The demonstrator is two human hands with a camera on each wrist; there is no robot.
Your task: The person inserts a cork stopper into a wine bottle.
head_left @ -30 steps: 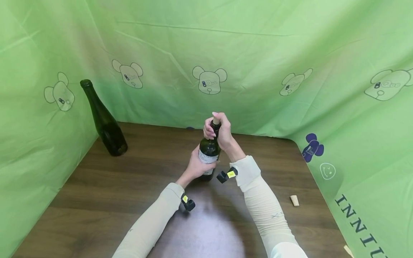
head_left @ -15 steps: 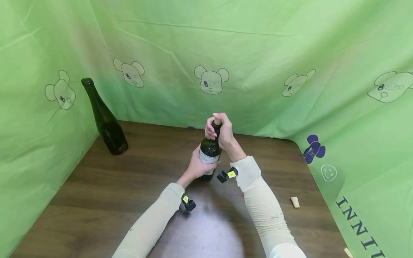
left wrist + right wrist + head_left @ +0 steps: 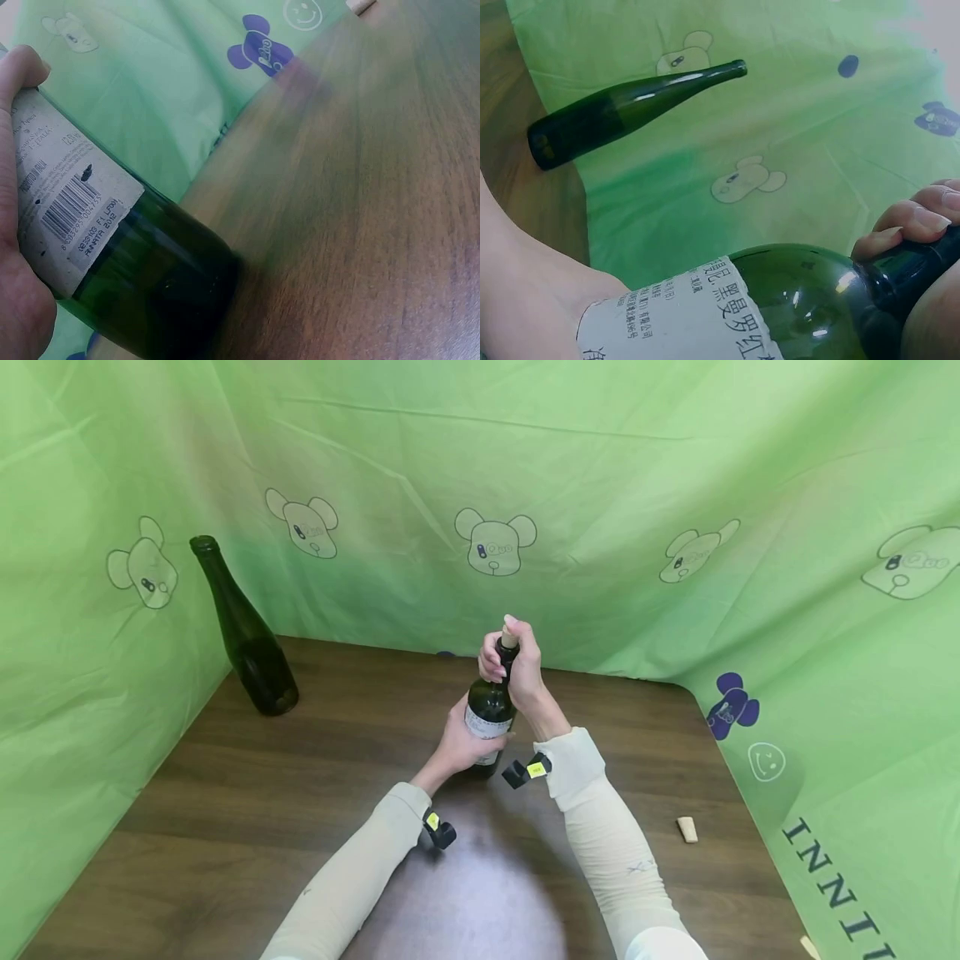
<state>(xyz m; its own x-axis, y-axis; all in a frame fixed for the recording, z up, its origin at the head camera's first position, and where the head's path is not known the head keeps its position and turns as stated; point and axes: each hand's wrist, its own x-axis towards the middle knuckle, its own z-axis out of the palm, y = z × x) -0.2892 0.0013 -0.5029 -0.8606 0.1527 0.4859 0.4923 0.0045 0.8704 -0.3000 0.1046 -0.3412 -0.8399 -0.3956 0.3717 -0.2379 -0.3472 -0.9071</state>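
Observation:
A green glass wine bottle (image 3: 491, 697) with a white label stands upright on the table in front of me. My left hand (image 3: 459, 743) grips its body around the label. Around the bottle's neck curl the fingers of my right hand (image 3: 527, 668), the thumb against a pale cork (image 3: 508, 637) that sticks out of the mouth. Printed text and a barcode show on the label (image 3: 67, 195) in the left wrist view. The right wrist view shows the bottle's shoulder (image 3: 802, 300) and the fingers on the neck; the cork is out of sight there.
A second green bottle (image 3: 251, 647), without a visible label, stands at the back left. One loose cork (image 3: 687, 829) lies on the wooden table (image 3: 337, 735) at the right, and a pale piece (image 3: 810, 947) shows at the lower right edge. Green printed cloth (image 3: 375, 468) surrounds the table.
My right thumb has shifted slightly and its tip points more upward beside the cork. Both hands keep their hold on the bottle, and the head view has drifted a little.

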